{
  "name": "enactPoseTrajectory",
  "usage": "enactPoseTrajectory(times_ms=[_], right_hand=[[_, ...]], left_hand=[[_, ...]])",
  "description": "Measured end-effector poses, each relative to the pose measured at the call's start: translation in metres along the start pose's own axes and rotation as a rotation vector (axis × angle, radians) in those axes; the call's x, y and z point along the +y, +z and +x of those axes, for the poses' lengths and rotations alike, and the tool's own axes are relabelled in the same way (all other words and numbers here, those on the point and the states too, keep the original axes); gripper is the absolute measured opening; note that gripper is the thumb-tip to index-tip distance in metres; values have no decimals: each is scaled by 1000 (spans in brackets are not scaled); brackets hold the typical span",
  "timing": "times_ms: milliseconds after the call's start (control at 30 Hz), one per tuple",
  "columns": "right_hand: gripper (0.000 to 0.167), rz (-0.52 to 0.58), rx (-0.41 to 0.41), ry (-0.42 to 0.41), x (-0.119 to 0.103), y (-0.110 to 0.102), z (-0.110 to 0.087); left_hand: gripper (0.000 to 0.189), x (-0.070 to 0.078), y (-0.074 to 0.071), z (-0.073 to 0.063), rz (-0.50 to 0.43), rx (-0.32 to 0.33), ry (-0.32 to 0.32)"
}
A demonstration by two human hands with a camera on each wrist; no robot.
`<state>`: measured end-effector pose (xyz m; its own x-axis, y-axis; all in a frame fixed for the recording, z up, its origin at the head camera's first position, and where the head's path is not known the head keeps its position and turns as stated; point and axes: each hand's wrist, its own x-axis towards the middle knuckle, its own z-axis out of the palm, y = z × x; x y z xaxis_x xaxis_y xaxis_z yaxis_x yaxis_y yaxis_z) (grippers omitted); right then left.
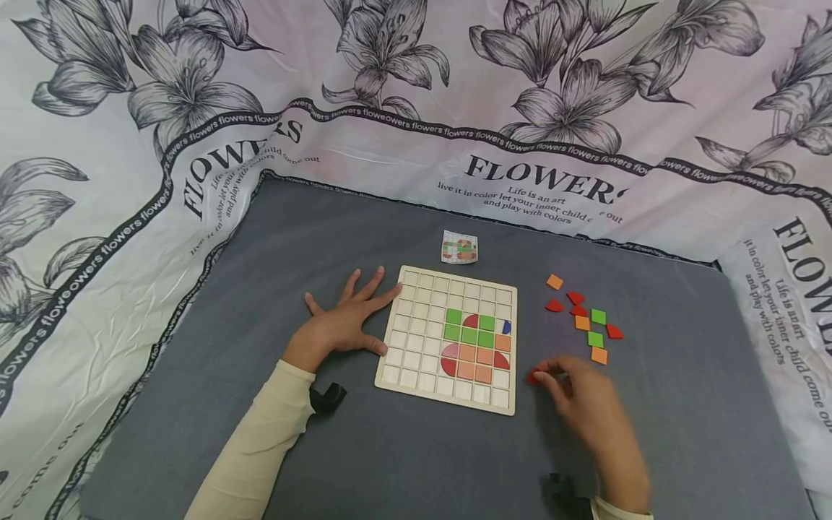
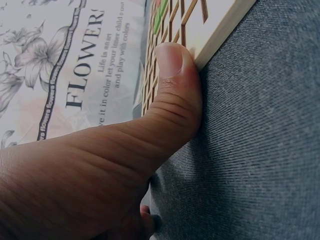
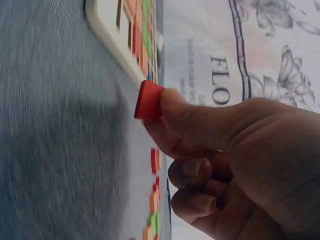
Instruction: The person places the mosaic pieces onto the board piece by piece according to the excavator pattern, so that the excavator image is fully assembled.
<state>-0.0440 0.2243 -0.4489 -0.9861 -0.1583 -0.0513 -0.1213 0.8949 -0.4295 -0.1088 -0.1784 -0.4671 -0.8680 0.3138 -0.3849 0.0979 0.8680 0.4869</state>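
Observation:
A wooden grid board (image 1: 412, 343) lies on the grey cloth, with green, orange and red tiles and one blue piece (image 1: 506, 327) in its right half. At the board's left side my left hand (image 1: 344, 323) is spread wide, its thumb and a fingertip touching the edge. The left wrist view shows the thumb (image 2: 172, 75) against the board's side. To the right of the board, my right hand (image 1: 585, 397) pinches a red tile (image 3: 149, 101) between thumb and forefinger. That tile has a curved side hidden by the fingers, and its other fingers curl beneath.
Loose orange, green and red tiles (image 1: 598, 316) are scattered right of the board, beyond my right hand. A small printed pattern card (image 1: 459, 247) lies behind the board. Flower-printed fabric (image 1: 390, 144) rises around the back and sides of the grey surface (image 1: 312, 238).

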Motion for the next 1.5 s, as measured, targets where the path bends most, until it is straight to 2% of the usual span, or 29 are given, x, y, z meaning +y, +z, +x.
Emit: enactPoseTrajectory(times_ms=[200,333,600,900,1300,1500], right_hand=[[24,47,11,-62,-14,9,2],[21,113,32,-92,-19,13,0],[18,196,0,23,-24,23,-4],[18,231,60,3,-27,31,-4],[20,242,13,85,-29,36,0],[23,240,2,99,-31,35,0]], left_hand=[[112,0,0,0,1,-2,2],[112,0,0,0,0,-1,5],[112,1,-2,-2,-8,2,17],[113,1,-3,-1,3,-2,13],[113,-2,0,1,0,6,15],[113,-3,1,1,-3,3,14]])
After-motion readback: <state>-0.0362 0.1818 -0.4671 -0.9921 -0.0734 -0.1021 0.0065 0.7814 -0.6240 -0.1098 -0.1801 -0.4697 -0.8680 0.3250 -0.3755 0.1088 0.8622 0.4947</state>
